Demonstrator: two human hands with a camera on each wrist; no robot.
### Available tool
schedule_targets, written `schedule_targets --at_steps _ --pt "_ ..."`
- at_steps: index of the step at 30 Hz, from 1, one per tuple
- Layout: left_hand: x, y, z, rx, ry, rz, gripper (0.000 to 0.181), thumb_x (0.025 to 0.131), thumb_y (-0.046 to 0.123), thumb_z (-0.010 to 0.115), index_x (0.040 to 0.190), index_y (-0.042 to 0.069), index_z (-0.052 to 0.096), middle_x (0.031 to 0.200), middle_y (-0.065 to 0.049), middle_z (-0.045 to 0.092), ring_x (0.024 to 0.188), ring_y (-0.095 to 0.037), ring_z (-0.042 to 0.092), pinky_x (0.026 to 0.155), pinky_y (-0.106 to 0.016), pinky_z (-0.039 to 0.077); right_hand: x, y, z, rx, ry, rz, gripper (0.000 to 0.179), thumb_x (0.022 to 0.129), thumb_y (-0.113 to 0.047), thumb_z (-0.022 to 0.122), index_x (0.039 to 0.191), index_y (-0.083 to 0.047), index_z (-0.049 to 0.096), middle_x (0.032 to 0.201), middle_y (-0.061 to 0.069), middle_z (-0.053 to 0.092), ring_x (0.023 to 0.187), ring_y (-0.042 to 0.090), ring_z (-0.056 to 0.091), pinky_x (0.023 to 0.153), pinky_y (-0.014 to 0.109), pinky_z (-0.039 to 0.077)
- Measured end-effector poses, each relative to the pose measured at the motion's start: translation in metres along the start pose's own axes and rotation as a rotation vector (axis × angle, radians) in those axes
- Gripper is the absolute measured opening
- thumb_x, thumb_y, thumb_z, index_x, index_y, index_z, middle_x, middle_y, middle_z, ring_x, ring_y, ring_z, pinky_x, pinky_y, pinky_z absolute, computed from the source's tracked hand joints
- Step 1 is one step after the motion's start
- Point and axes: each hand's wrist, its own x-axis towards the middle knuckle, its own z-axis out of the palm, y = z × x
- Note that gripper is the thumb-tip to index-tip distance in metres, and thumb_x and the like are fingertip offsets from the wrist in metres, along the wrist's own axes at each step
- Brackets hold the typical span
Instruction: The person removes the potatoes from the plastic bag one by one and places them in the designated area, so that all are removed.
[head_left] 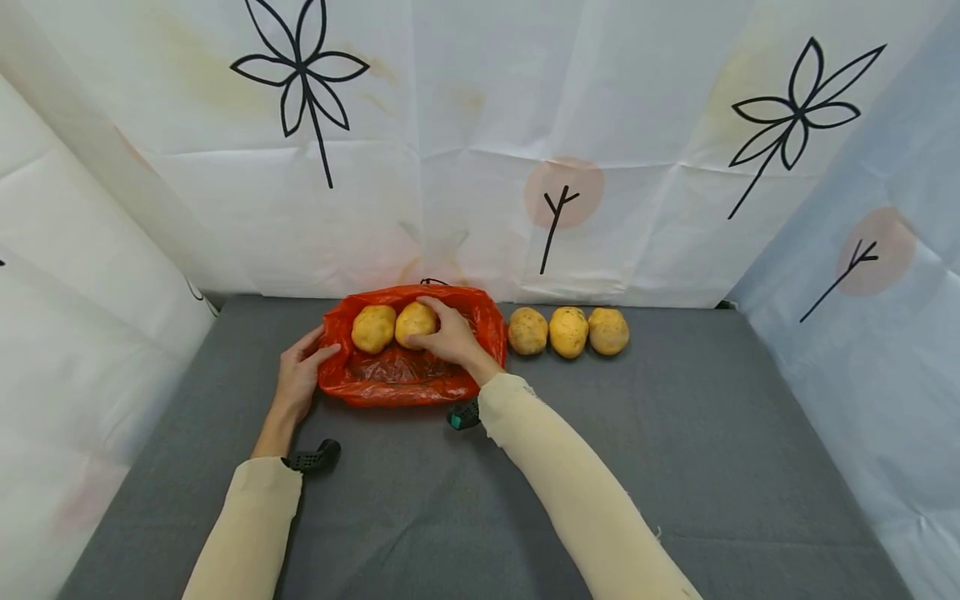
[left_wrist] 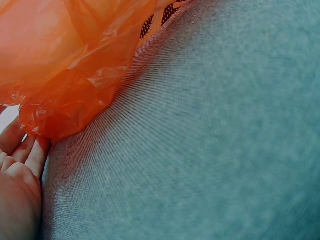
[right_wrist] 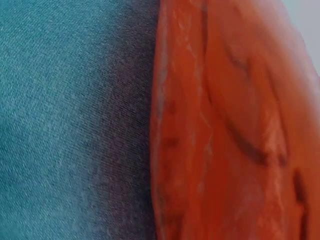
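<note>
A red plastic bag point(head_left: 405, 392) lies spread open at the back of the table, with a potato point(head_left: 373, 328) inside on its left. Just right of that one, my right hand point(head_left: 452, 335) grips a second potato point(head_left: 414, 323) between thumb and fingers, inside the bag. My left hand point(head_left: 298, 377) holds the bag's left edge, thumb over the rim. In the left wrist view, fingers point(left_wrist: 36, 157) meet the crumpled bag film point(left_wrist: 65, 107). The right wrist view shows only the bag's side point(right_wrist: 200, 150) and table cloth; the right hand is out of that view.
Three potatoes stand in a row right of the bag: a near one point(head_left: 528, 331), a middle one point(head_left: 568, 332) and a far one point(head_left: 608, 331). Grey cloth point(head_left: 675, 433) covers the table. White printed sheets point(head_left: 480, 225) hang behind and at both sides.
</note>
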Motion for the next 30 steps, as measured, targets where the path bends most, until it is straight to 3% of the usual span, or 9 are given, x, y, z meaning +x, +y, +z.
schedule_targets --at_steps 16,30 --pt "-0.001 0.001 -0.001 0.003 -0.006 -0.001 0.059 0.102 0.019 0.064 0.155 0.006 0.042 0.155 -0.02 0.042 0.117 -0.006 0.054 0.088 -0.012 0.05 0.001 -0.005 0.009 0.034 0.076 0.028 0.071 0.086 -0.027 0.082 0.148 -0.021 0.047 0.142 0.011 0.052 0.126 0.031 0.049 0.103 0.047 0.047" --pt "-0.001 0.0 -0.001 0.006 -0.004 -0.001 0.059 0.102 0.018 0.064 0.155 0.007 0.042 0.156 -0.019 0.041 0.119 -0.007 0.053 0.088 -0.012 0.05 -0.015 0.005 -0.007 0.142 0.019 -0.06 0.071 0.087 -0.016 0.082 0.149 -0.018 0.048 0.145 0.007 0.051 0.121 0.027 0.054 0.101 0.045 0.049"
